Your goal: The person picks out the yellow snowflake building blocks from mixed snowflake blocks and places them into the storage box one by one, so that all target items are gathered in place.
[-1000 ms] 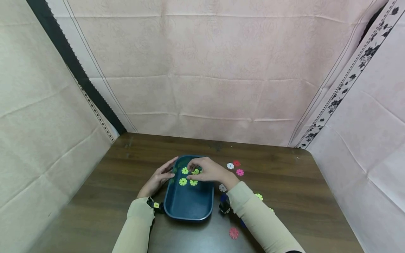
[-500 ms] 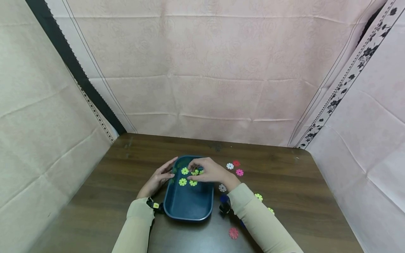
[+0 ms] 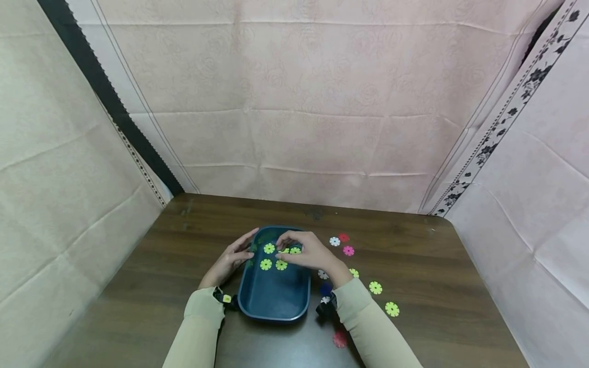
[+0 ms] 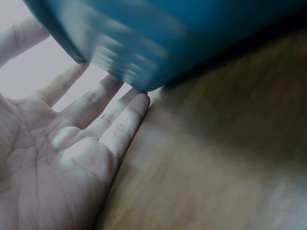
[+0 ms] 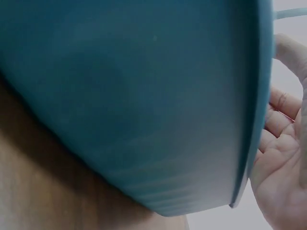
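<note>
A dark blue tray (image 3: 275, 296) lies on the table, with several yellow-green flower-shaped pieces (image 3: 266, 264) in its far half. At its left side, my left hand (image 3: 231, 261) holds the wall, thumb over the rim and fingers against the outside. The left wrist view shows those fingers (image 4: 110, 115) fairly straight under the tray's wall. Over the tray's far right part hovers my right hand (image 3: 309, 251). Its thumb and index finger are bent with a gap between the tips, just above one flower piece (image 3: 284, 251). The right wrist view has the tray wall covering its fingertips.
Right of the tray lie white (image 3: 334, 241), red (image 3: 343, 237), pink (image 3: 348, 251) and dark blue (image 3: 325, 290) flower pieces. More yellow-green ones (image 3: 392, 308) lie beside the right forearm, which partly covers a dark pink piece (image 3: 339, 339). Cloth (image 3: 294, 112) hangs around the table.
My right hand has shifted slightly right, uncovering another yellow-green piece in the tray. The right forearm has swung left, baring more pieces beside it. The left hand and tray stay put.
</note>
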`<state>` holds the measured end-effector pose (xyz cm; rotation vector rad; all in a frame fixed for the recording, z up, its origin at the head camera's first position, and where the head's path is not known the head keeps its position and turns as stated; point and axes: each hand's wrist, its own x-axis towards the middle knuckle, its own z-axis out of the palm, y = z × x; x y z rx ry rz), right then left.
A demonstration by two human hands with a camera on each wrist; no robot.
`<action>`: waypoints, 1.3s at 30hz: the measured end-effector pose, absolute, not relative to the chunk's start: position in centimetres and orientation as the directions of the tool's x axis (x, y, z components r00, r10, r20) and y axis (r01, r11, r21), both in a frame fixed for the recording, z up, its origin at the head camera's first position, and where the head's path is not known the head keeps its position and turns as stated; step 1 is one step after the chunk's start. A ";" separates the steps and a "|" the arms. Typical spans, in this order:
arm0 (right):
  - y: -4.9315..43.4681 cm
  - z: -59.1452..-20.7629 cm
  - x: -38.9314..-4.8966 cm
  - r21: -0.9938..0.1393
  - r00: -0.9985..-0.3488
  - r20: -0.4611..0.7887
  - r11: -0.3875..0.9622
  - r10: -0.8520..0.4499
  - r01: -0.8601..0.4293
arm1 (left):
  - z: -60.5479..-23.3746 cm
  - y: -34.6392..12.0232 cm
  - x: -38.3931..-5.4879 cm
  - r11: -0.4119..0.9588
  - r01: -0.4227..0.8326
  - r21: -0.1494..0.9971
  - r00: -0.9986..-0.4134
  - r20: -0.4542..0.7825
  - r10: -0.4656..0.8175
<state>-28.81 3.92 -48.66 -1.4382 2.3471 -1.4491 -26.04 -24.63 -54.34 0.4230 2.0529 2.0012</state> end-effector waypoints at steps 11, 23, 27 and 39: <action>4.9 -48.9 -27.9 -0.725 -0.572 0.457 0.086 -0.681 -0.683 | -54.3 -24.5 -26.0 0.012 0.034 0.999 -0.928 0.027 0.371; 7.4 -47.3 -27.6 -0.734 -0.607 0.497 0.072 -0.620 -0.675 | -54.4 -24.6 -26.0 0.019 0.042 0.999 -0.930 0.032 0.366; 8.5 -46.9 -27.5 -0.738 -0.620 0.514 0.063 -0.592 -0.672 | -54.4 -24.6 -25.9 0.030 0.050 0.998 -0.932 0.036 0.361; 14.7 -47.0 -27.3 -0.762 -0.732 0.476 0.188 -0.487 -0.620 | -54.3 -24.5 -25.9 0.027 0.046 0.999 -0.932 0.033 0.362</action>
